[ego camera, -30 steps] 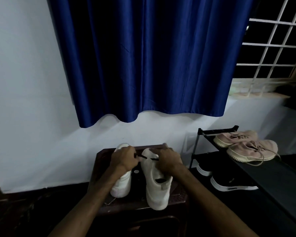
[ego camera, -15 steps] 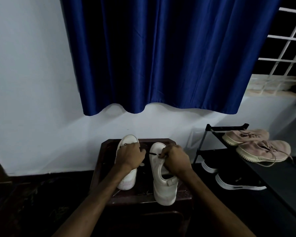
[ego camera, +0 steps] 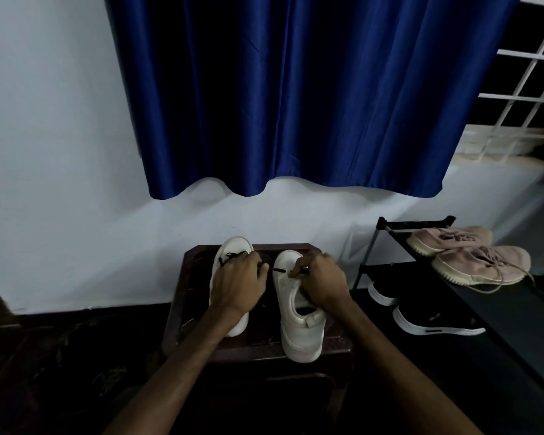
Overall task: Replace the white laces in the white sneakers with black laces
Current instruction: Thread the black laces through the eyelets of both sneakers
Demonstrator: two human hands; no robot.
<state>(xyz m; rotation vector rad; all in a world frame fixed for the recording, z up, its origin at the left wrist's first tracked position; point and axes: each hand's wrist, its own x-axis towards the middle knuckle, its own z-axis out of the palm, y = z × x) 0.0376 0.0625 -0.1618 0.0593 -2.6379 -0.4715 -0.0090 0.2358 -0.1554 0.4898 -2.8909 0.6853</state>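
Two white sneakers stand side by side, toes to the wall, on a dark brown stool [ego camera: 182,296]. The left sneaker [ego camera: 233,246] has black lace threaded near its toe. My left hand [ego camera: 237,284] lies over its upper, fingers curled around black lace. The right sneaker [ego camera: 299,328] shows a short stretch of black lace [ego camera: 280,270] across its front. My right hand [ego camera: 322,282] pinches that lace at the sneaker's right side. The eyelets under both hands are hidden.
A black shoe rack [ego camera: 387,224] stands to the right, with pink sneakers [ego camera: 481,268] on top and black sneakers [ego camera: 437,321] below. A blue curtain [ego camera: 296,89] hangs on the white wall behind. Dark floor surrounds the stool.
The camera has shifted, so the stool and sneakers sit a little higher in view. Both hands stay on the sneakers with the black lace between them, moving only slightly.
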